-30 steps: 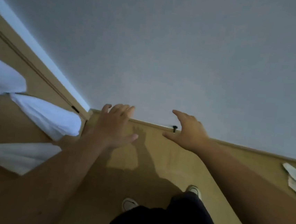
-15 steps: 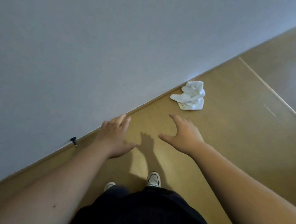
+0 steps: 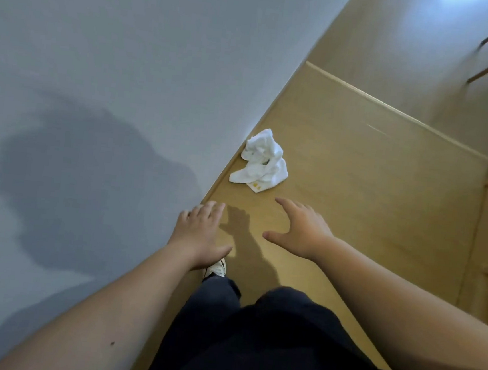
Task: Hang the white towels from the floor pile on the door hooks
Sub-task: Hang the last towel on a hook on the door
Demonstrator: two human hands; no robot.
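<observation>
Both arms are stretched out ahead, over the tan floor (image 3: 355,195). The left hand (image 3: 200,234) hangs with fingers straight and loosely together, thumb out to the right, holding nothing. The right hand (image 3: 301,229) has its fingers and thumb spread wide, palm down, also holding nothing. Beyond them, farther along the floor, lies the white towel pile (image 3: 261,162), crumpled, with a small yellow mark on its near edge. It sits right at the foot of the grey wall (image 3: 128,69) on the left, apart from both hands and nearer the right hand's fingertips. A shadow of the left hand falls on the floor between the two hands. Below, dark trousers (image 3: 267,336) and one white shoe (image 3: 216,268) show, the shoe just under the left wrist.
</observation>
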